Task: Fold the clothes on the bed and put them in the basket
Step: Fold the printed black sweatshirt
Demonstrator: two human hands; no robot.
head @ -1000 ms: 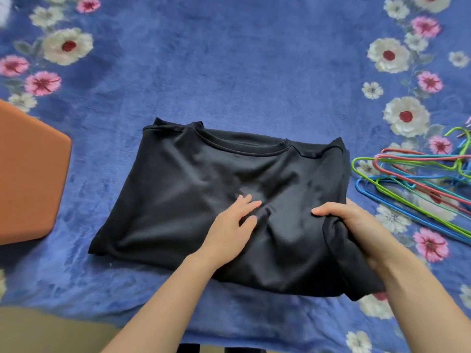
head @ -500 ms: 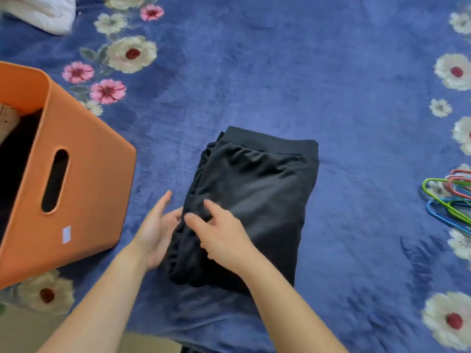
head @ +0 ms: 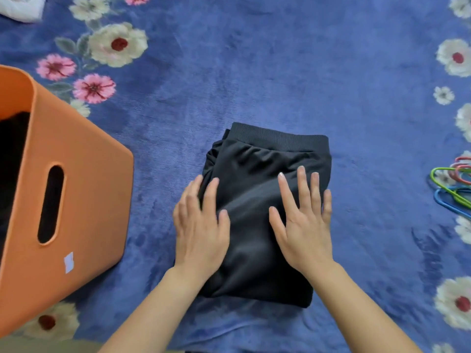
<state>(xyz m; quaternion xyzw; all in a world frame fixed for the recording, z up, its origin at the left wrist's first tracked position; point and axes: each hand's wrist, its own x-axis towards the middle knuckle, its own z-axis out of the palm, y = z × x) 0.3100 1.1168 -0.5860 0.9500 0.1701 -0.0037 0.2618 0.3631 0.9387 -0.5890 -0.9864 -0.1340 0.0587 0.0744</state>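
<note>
Brightness: bright, even, soft light across the bed.
Shadows: faint and soft beside the left hand and right hand; deep dark inside the basket.
Sheen: dull highlight low on the black garment.
Blur: left fingers smeared; hangers soft.
Distortion: wide-angle stretch at edges, flowers fuzzy toward corners.

The left forearm and right forearm, both bare, slant in from the bottom edge toward mid-frame. The left hand lies palm down just left of centre, fingers straight and close together. The right hand lies flat near it, fingers straight and slightly spread, thumb angled inward.
</note>
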